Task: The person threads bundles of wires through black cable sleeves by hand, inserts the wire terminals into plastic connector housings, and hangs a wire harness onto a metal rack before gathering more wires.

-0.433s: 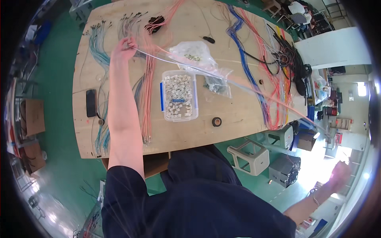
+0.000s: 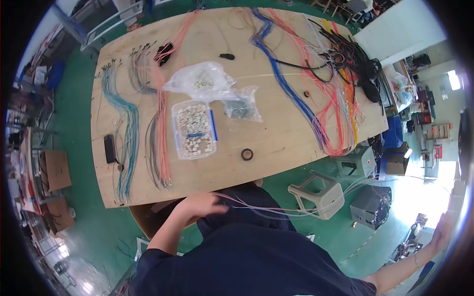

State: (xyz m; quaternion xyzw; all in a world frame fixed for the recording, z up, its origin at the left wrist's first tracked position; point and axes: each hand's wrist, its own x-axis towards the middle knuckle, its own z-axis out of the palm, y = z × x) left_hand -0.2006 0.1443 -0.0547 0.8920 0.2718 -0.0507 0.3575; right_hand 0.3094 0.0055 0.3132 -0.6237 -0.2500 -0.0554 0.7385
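Just in front of the table's near edge, my left hand (image 2: 200, 204) is closed around a few thin pink and pale wires (image 2: 276, 211). Its fingertips are slightly smeared by motion. The wires hang slack across my lap, run past a stool and arch up toward the far right. There my right hand (image 2: 441, 233) is lifted out to the side, close to the bright rim. Glare and the edge of the picture hide what its fingers do. On the wooden table, a clear box (image 2: 195, 132) of small white connectors stands beside plastic bags of small parts (image 2: 200, 81).
Teal wires (image 2: 129, 133) and pink wires (image 2: 162, 118) lie on the table's left side, near a black phone (image 2: 109, 149). A tape roll (image 2: 247, 154) sits near the front. Blue wires (image 2: 286, 89) and black cables (image 2: 363, 69) lie at right. Beige stools (image 2: 326, 197) stand below.
My left hand has come back from the table's far left side to my lap, bringing the wire ends. The wires, stretched across the table before, now sag. My right hand is farther out right.
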